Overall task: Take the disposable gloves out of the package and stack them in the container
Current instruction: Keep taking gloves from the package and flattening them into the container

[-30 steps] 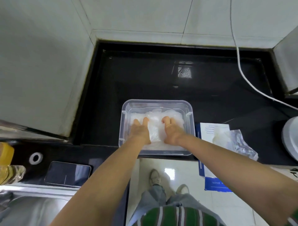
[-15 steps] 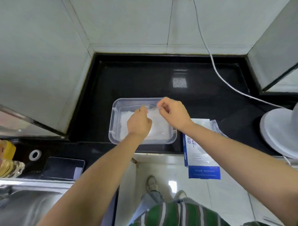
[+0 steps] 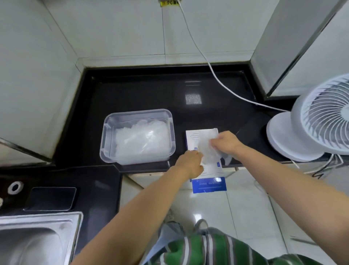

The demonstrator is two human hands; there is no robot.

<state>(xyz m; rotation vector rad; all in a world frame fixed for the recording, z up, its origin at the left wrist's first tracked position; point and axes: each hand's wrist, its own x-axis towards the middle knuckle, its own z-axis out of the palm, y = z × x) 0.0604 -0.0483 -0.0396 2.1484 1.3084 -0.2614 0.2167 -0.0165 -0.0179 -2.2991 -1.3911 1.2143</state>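
- Head cam: we've got both hands at the package (image 3: 207, 184). It lies on the black counter (image 3: 151, 94) just R of the container (image 3: 106, 140), w/ its near end hanging over the counter edge.
- R hand (image 3: 225, 144): fingers curled, pinching a clear glove (image 3: 206, 151) partly drawn out over the package top.
- L hand (image 3: 190, 163): fingers curled round the package's L edge, prob. steadying it.
- Stack of gloves (image 3: 141, 141) already lies in the container.
- Key relation: the container sits L of our fingers, and the L hand is nearer. The package's long axis runs away from us.
- Writing: the package's blue band has white print, too small to read. Yellow sticker (image 3: 168, 2) on the wall reads approx "小心", rest cut off.
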